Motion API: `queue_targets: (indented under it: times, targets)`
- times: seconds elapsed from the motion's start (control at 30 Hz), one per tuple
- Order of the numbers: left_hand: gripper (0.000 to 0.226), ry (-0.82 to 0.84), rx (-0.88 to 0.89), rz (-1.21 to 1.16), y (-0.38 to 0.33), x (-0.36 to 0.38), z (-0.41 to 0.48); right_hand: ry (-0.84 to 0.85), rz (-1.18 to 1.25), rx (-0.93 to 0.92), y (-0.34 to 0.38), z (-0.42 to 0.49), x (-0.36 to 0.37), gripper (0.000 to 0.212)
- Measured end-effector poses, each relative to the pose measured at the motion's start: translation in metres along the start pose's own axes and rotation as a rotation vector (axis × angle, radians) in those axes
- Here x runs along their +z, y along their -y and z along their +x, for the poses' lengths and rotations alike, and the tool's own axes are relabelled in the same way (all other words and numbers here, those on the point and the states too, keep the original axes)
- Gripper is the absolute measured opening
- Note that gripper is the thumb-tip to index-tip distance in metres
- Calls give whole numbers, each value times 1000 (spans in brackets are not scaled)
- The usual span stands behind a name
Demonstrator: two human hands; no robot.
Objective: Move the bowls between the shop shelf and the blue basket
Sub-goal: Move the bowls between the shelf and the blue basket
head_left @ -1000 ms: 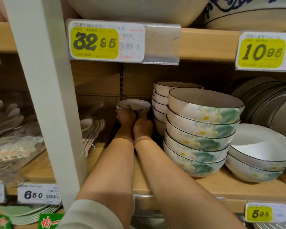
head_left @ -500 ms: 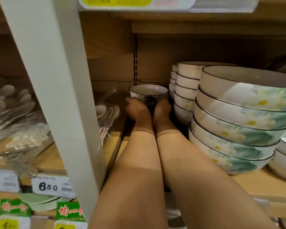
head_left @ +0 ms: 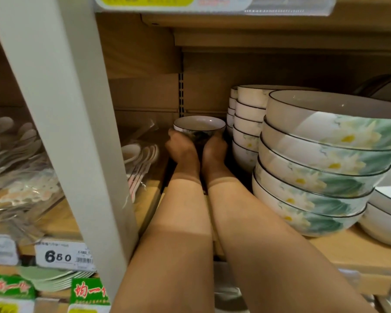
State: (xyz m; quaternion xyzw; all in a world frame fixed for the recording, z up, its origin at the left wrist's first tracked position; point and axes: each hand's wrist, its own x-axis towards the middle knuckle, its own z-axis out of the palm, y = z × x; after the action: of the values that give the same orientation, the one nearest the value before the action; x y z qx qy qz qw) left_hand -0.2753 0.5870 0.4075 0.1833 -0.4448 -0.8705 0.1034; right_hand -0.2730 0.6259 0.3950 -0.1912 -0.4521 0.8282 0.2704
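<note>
small bowl [head_left: 199, 124]: deep at the back of the shelf [head_left: 348, 251], upright, clamped between both hands. Can't tell if it's sitting on the board or lifted; the underside is in shadow.
left hand [head_left: 182, 152]: fingers wrapped on the bowl's left wall, thumb up by the rim.
right hand [head_left: 213, 153]: wrapped on the bowl's right wall, mirror grip.
blue basket: not in view.
right of right hand: stack of small bowls [head_left: 248, 132] just beside the knuckles; tall floral stack [head_left: 314, 168] close along the right forearm.
left of left hand: bagged spoons [head_left: 140, 159], then the white upright [head_left: 66, 132] near the left forearm.
step (my read): either setting it down or about to pull it out; the pose fits both.
risk 1: the right wrist or elbow swings outward in the narrow slot, nudges a stack, it shifts or topples, and the ceramic chips.
risk 2: glazed wall plus a side-only grip; the bowl slips if the squeeze eases before it's supported.
risk 3: the rim clips the neighbouring stack if the bowl drifts right.
</note>
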Motion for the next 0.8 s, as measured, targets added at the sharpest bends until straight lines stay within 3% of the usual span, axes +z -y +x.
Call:
queue_targets:
  times: [0.27, 0.33, 0.47, 0.8]
  targets:
    - [41, 46, -32, 69, -2, 2, -16, 40, -8, -111, 1, -2, -5, 44]
    - [41, 54, -23, 76, -2, 4, -18, -14, 66, -94, 3, -3, -4, 44]
    - [41, 14, 12, 64, -3, 5, -20, -83, -70, -169, 5, 0, -6, 41]
    - [44, -33, -50, 1, -4, 6, -12, -63, -124, -102, 6, 1, -7, 42]
